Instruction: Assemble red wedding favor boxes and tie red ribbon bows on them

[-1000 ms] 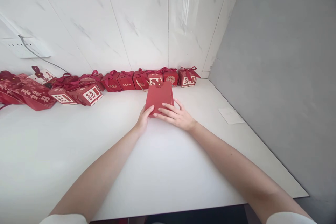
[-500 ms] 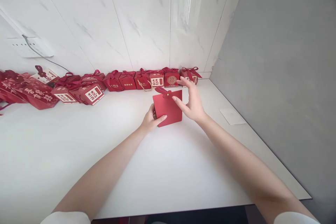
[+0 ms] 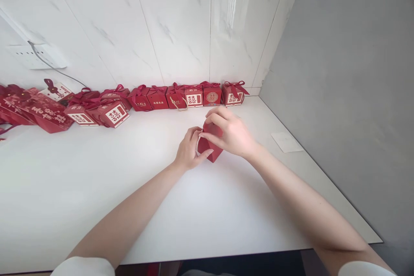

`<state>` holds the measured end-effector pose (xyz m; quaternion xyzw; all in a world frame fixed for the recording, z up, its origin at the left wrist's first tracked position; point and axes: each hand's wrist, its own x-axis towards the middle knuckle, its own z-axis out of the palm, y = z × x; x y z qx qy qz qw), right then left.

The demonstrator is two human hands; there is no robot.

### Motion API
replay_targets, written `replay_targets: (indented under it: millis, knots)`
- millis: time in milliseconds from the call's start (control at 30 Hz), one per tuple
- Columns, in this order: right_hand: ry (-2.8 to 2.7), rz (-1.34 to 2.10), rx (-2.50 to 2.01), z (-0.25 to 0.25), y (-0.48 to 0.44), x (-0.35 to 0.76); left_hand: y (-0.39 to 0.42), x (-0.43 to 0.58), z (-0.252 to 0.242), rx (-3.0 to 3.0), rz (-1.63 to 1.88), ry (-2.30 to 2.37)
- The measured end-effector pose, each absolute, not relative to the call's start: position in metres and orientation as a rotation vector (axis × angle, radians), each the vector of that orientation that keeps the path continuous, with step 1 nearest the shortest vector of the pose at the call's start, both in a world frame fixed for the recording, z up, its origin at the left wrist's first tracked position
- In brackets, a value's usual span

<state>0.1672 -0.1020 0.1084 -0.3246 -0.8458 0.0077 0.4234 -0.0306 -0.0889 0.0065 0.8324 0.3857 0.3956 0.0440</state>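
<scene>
Curling loosely, left hand point(image 3: 189, 150) grips a red box point(image 3: 218, 153) by its side, right hand point(image 3: 235, 133) by its top.

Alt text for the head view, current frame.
Left hand holds a small red paperboard box, right hand curled over it, at a white tabletop. Red gift boxes with ribbons line the marbled white tile wall.

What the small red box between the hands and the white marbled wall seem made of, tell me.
Small red folded box: probably matte card; flat faces, sharp crease, little shine. White marbled wall: likely glossy ceramic tile; straight joints, bright reflection.
</scene>
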Motion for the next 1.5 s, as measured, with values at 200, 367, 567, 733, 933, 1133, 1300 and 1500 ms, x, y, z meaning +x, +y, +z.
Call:
replay_targets:
  millis: [200,367,567,733,933,1133,1300,1500]
  knots:
    - [-2.173,0.133,-0.71,0.111,-0.099,0.172,-0.078,-0.033,0.001,2.331,1.328,0.925]
    - [-2.241,0.34,-0.596,0.117,-0.096,0.185,-0.072,-0.031,-0.001,2.064,1.414,0.87]
    - [-2.23,0.27,-0.747,0.123,-0.085,0.208,-0.079,-0.027,0.006,1.791,1.366,1.057]
    - [-2.182,0.143,-0.864,0.13,-0.079,0.229,-0.078,-0.029,0.006,1.698,1.317,1.241]
    - [-2.104,0.193,-0.925,0.128,-0.074,0.242,-0.074,-0.031,0.002,1.758,1.199,1.287]
    - [-2.194,0.172,-0.939,0.131,-0.077,0.239,-0.076,-0.029,0.007,1.716,1.149,1.216]
    - [-2.261,0.251,-0.956,0.133,-0.079,0.24,-0.072,-0.03,0.002,1.681,1.174,1.103]
    - [-2.257,0.446,-0.905,0.14,-0.087,0.235,-0.069,-0.033,0.0,1.629,1.199,1.124]
